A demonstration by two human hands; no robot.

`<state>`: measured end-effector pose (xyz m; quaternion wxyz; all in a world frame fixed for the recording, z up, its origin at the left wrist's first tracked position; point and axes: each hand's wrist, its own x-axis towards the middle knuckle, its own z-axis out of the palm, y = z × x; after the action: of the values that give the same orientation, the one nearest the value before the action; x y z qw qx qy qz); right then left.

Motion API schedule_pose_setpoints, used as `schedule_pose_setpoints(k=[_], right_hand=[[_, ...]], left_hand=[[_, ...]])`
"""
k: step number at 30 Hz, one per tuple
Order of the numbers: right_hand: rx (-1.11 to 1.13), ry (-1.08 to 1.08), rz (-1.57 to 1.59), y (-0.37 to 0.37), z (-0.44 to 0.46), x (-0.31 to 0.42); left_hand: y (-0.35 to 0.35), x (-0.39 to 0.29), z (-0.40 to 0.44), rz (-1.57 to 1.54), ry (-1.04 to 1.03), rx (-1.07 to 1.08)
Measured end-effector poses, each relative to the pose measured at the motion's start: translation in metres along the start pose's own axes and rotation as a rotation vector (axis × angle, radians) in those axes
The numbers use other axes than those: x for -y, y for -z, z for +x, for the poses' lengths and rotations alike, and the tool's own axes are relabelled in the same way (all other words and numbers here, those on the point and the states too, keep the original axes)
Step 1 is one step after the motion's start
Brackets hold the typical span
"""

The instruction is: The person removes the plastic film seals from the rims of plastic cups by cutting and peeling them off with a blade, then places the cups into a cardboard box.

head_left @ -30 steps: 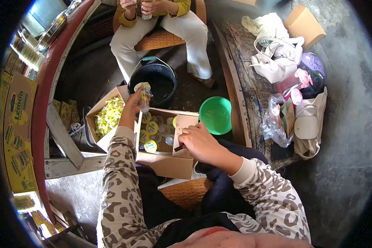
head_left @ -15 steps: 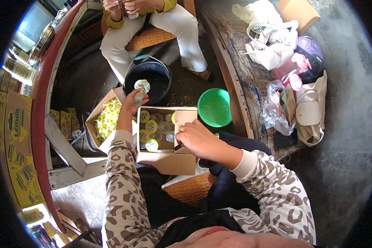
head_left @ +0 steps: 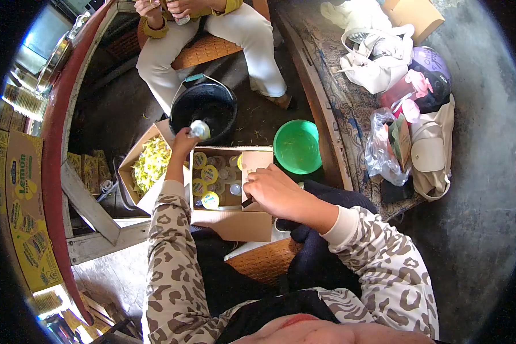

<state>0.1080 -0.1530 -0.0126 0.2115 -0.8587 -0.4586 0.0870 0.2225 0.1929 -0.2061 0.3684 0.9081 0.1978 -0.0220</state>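
My left hand (head_left: 183, 141) is closed on a small clear plastic cup (head_left: 199, 131), blurred, at the near rim of a black bucket (head_left: 221, 97). My right hand (head_left: 272, 188) rests curled over the right-hand flap of an open cardboard box (head_left: 230, 225). A small black stick-like thing (head_left: 246, 202) sticks out below its fingers; most of it is hidden. Inside that box stand several clear cups (head_left: 210, 174), some with yellow printed lids. Left of it, another cardboard box (head_left: 133, 155) is full of yellow-and-white wrappers or scraps (head_left: 153, 161).
A green basin (head_left: 297, 147) stands right of the cup box. Across from me sits a person (head_left: 178, 46) holding a small cup. A wooden ledge with patterned cloth bears bags (head_left: 378, 63) and a purple-black helmet (head_left: 433, 74). Yellow lemon-printed cartons (head_left: 28, 212) line the left side.
My left hand has lowered slightly and turned the cup toward the bucket, so its pale lid no longer faces up clearly. My right hand stays on the box flap.
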Motion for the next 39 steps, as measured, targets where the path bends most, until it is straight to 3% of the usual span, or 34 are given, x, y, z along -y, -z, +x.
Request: schedule_pose_setpoints(k=[3,5,8,11,12,17,19,20,24,28,30,33,34,39], right_hand=[[0.006,-0.008,0.009,0.001,0.000,0.000],[0.005,-0.012,0.021,-0.001,0.000,-0.001],[-0.020,-0.003,0.020,-0.003,0.000,-0.001],[-0.020,-0.001,0.021,-0.003,0.000,-0.002],[-0.020,0.000,0.021,-0.005,0.000,-0.003],[-0.016,-0.012,0.030,-0.005,0.000,-0.003],[-0.020,-0.001,0.037,-0.003,0.000,-0.002],[-0.019,0.000,0.039,-0.003,0.000,-0.002],[-0.019,-0.007,0.027,-0.005,0.001,-0.003],[-0.026,-0.010,0.031,-0.006,0.001,-0.003],[-0.028,-0.007,0.034,-0.006,0.001,-0.003],[-0.034,-0.002,0.035,-0.006,0.001,-0.003],[-0.036,-0.003,0.036,-0.006,0.000,-0.003],[-0.031,0.001,0.029,-0.007,0.001,-0.004]], left_hand=[[0.014,-0.009,-0.007,-0.019,0.056,0.096],[0.012,-0.005,-0.003,-0.037,-0.022,0.078],[0.008,-0.007,-0.001,0.058,-0.183,-0.193],[0.010,-0.009,-0.008,0.282,-0.266,-0.180],[0.012,-0.005,-0.008,0.287,-0.211,-0.019],[0.012,-0.002,-0.004,0.171,-0.187,-0.019],[0.012,-0.003,-0.001,0.144,-0.252,-0.219],[0.014,-0.002,-0.001,0.146,-0.250,-0.219],[0.019,0.003,-0.004,0.308,-0.171,0.080],[0.020,-0.003,-0.005,0.275,-0.201,0.027],[0.017,-0.008,-0.006,0.229,-0.240,-0.199],[0.018,-0.005,-0.001,0.300,-0.222,-0.176],[0.023,-0.005,-0.001,0.396,-0.180,0.074],[0.017,-0.004,-0.003,0.300,-0.199,-0.011]])
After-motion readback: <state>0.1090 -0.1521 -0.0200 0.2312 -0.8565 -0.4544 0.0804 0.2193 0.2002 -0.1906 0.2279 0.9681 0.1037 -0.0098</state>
